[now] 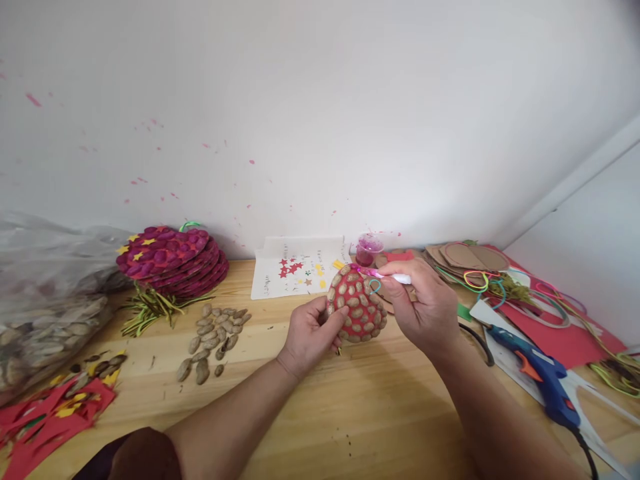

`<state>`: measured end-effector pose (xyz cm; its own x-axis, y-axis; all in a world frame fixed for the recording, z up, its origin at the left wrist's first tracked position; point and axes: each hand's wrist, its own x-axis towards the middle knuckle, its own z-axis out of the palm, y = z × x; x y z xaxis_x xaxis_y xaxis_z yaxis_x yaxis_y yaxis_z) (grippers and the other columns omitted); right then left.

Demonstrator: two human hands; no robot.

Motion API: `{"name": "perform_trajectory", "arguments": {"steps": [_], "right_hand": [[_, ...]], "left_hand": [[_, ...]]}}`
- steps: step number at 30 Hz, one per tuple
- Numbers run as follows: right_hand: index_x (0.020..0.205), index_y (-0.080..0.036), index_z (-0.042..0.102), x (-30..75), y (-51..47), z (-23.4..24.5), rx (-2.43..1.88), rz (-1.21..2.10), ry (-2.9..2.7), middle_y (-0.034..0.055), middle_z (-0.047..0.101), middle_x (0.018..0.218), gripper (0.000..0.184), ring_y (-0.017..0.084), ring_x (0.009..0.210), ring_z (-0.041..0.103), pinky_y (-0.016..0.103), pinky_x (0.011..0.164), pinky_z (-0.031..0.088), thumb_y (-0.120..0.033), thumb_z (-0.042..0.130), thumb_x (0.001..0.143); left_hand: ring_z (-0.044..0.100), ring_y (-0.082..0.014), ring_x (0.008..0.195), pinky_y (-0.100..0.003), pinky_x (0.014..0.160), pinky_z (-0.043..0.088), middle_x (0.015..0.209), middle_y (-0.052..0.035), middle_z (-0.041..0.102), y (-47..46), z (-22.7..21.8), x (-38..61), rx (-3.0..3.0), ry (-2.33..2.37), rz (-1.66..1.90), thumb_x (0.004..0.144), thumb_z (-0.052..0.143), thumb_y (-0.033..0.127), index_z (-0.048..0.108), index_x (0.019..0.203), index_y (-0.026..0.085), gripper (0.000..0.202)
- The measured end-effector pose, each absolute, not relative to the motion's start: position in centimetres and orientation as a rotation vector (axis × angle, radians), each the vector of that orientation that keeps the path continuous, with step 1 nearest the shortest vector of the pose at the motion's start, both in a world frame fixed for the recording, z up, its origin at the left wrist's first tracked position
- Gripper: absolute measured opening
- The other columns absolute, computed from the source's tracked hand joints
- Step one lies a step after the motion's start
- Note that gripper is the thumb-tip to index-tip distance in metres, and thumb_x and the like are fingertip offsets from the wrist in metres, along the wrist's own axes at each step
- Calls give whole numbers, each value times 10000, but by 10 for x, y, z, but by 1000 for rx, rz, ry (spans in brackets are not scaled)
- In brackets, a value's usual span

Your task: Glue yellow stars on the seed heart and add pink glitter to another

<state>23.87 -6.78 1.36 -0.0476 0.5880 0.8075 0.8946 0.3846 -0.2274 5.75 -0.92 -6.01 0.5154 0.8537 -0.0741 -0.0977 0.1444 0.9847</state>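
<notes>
My left hand (311, 331) grips the lower left edge of a red round piece covered with peanut shells (357, 305), held tilted above the wooden table (350, 413). My right hand (425, 303) is closed on a brush with a white handle and pink tip (387, 275); the tip touches the top of the shell piece. A small cup of pink paint (369, 249) stands just behind, near the wall.
A stack of painted purple-red shell pieces (173, 260) sits at back left, loose peanut shells (213, 337) in front of it, and a plastic bag of shells (45, 307) at far left. A blue glue gun (543, 373), coloured cords and cardboard rounds (470, 257) lie at right.
</notes>
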Motion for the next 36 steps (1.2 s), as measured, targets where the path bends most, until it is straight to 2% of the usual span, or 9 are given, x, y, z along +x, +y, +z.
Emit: {"name": "perform_trajectory", "arguments": {"steps": [7, 24, 36], "right_hand": [[997, -208, 653, 239, -68, 15, -1316, -435, -1803, 34, 721, 873, 67, 174, 791, 656, 307, 751, 514, -168, 607, 968], [1012, -226, 669, 240, -67, 16, -1338, -427, -1798, 46, 758, 902, 89, 197, 799, 699, 330, 739, 536, -195, 596, 973], [1021, -233, 655, 241, -67, 14, -1333, -416, -1860, 39, 735, 886, 85, 195, 790, 672, 333, 737, 522, -193, 593, 977]], "left_hand": [[464, -99, 351, -202, 346, 381, 465, 59, 508, -9, -60, 58, 1273, 802, 829, 790, 719, 590, 607, 743, 187, 421], [423, -96, 392, -208, 402, 309, 473, 64, 483, -7, -67, 58, 1349, 822, 842, 809, 711, 483, 607, 703, 195, 324], [346, -84, 509, -205, 476, 300, 542, 55, 434, -8, -61, 59, 1362, 851, 956, 800, 723, 522, 578, 619, 174, 418]]}}
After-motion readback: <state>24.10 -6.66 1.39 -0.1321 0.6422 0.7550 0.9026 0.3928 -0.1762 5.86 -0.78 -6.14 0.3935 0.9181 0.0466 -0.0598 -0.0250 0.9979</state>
